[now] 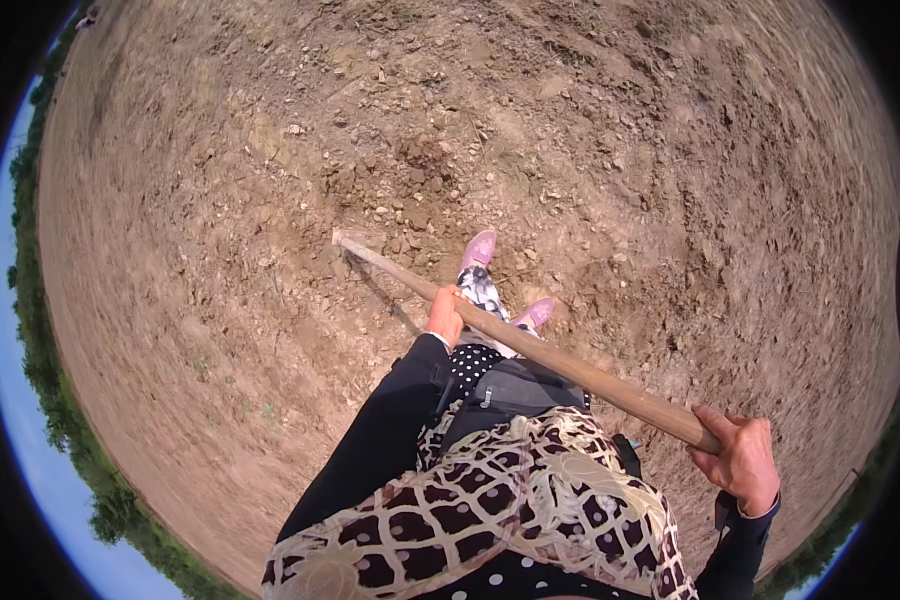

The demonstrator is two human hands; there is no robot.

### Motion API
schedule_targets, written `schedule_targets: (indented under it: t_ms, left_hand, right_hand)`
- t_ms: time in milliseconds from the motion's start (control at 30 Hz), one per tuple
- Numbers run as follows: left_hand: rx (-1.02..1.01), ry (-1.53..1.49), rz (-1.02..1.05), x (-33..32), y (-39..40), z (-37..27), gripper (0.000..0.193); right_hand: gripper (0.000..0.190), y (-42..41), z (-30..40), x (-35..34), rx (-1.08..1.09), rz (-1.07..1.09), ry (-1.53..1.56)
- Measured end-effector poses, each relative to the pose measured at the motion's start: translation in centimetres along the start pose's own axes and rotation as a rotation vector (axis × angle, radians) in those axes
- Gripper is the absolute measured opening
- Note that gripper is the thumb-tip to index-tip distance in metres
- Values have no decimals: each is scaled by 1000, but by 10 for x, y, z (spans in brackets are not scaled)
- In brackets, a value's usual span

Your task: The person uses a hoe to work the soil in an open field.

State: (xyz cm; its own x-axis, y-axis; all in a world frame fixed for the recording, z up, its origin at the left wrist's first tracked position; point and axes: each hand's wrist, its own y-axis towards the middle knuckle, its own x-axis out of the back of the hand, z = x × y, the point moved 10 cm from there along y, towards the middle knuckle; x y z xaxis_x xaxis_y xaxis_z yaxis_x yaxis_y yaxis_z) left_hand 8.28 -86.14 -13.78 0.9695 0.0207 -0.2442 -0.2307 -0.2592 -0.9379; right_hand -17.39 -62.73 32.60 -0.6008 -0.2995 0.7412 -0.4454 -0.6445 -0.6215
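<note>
A long wooden handle of a digging tool, apparently a hoe, runs slantwise across my body. Its far end is at the soil ahead and to the left of my feet. The tool's head blends into the dirt there, so its shape is hard to make out. My left hand grips the shaft partway down, above my shoes. Close to the butt end, at my right side, my right hand is closed around the wood.
Loose, cloddy soil spreads all around. Darker broken clods lie just ahead of my pink shoes. A grey waist bag hangs at my front. Green trees line the field's left edge.
</note>
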Motion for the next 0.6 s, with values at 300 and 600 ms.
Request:
schedule_targets:
  t_ms: [300, 600]
  left_hand:
    - [157, 3, 39, -52, -44, 61, 14]
    - [293, 33, 66, -118, -108, 86, 15]
  right_hand:
    - [43, -53, -60, 25, -201, -91, 162]
    - [37, -121, -125, 49, -350, -333, 157]
